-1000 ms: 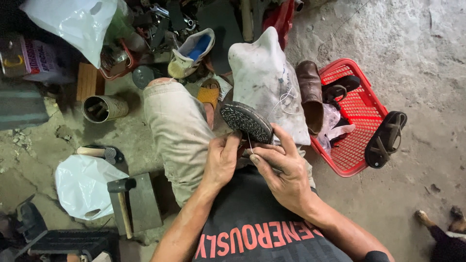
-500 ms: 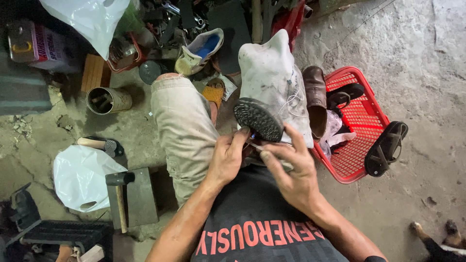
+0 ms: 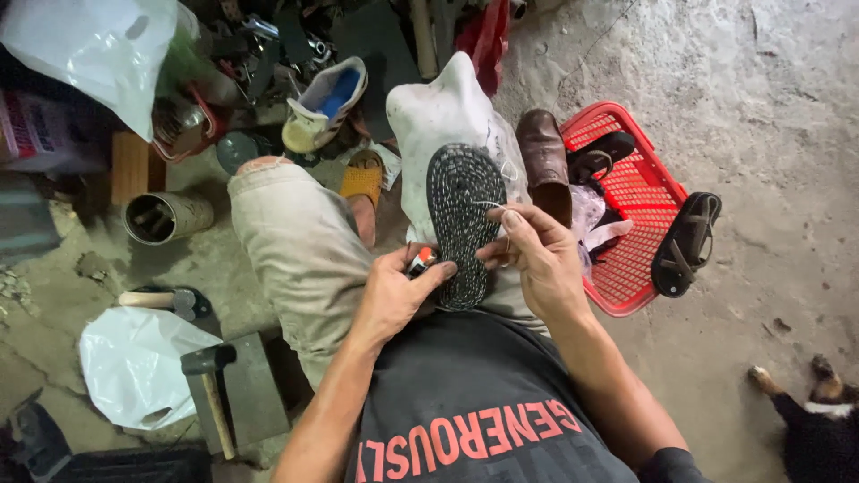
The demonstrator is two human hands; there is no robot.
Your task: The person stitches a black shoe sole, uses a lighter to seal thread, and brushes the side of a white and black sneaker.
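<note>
A: What are the hands doing?

B: The left hand (image 3: 394, 295) is closed around the near end of a sandal (image 3: 463, 224). The sandal is upside down, so its dark bumpy sole faces up. A small red thing (image 3: 420, 261) peeks out between the fingers, but I cannot tell what it is.

A: And the other hand?

B: The right hand (image 3: 537, 259) is just beside the sandal, on its right edge. Its fingers pinch a thin pale thread (image 3: 488, 206) that goes to the sole. The two hands are close together, with the sandal between them.

A: Where is the sandal sitting?

B: It lies on a white bag (image 3: 438, 116) over the person's lap, just past the hands.

A: What else is near?

B: To the right of the right hand is a red basket (image 3: 640, 268) with a black sandal (image 3: 684, 243) on its rim. A brown shoe (image 3: 543, 161) is just past that hand. To the left of the left hand is a hammer (image 3: 210, 380) on a block, and a tin can (image 3: 165, 216) farther out.
</note>
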